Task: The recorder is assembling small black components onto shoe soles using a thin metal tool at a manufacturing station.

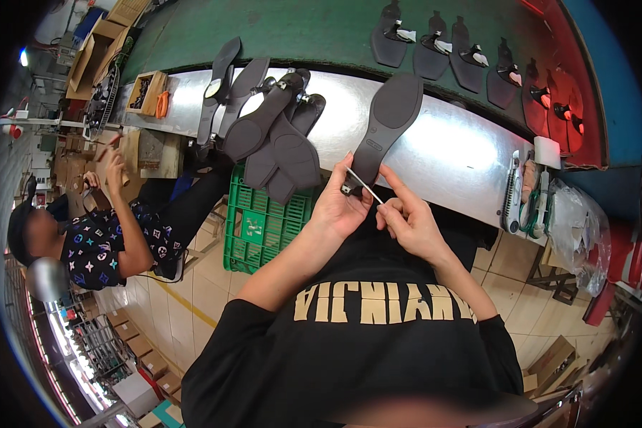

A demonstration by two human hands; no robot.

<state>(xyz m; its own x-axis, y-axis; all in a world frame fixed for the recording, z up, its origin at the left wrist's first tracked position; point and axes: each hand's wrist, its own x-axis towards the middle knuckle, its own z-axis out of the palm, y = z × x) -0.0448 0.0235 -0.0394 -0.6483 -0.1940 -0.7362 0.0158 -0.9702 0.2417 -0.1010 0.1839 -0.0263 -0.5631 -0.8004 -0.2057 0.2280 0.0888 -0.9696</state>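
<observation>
While the heel end of a dark sandal (394,107) is held in the left grip (341,208), most of that end is hidden by the curled fingers, and only a glossy dark piece (351,190) is shown beside them. Whether the left thumb is touched by the upper tip of the thin pale rod (364,185) cannot be told. At 10 o'clock, straps in a pile of sandals (253,135) are partly covered by overlapping soles, and a green crate (267,244) is partly masked by the pile and by the left forearm (290,258). At 9 o'clock, what is handled by a co-worker (114,246) is too small to be made out.

From the left grip, the sandal is pointed toward 1 o'clock, sole facing up, with its toe over the metal worktop (458,160). The rod is pinched narrowly by thumb and fingers in the right grip (412,225), at 4 o'clock from the heel; it is slanted across that end toward 11 o'clock. More sandals (429,60) are lined up at 1 o'clock on a green surface (299,32).

Large pale lettering is carried by the wearer's black shirt (349,357); a small framed mark on the held sole is too fine to be read.
</observation>
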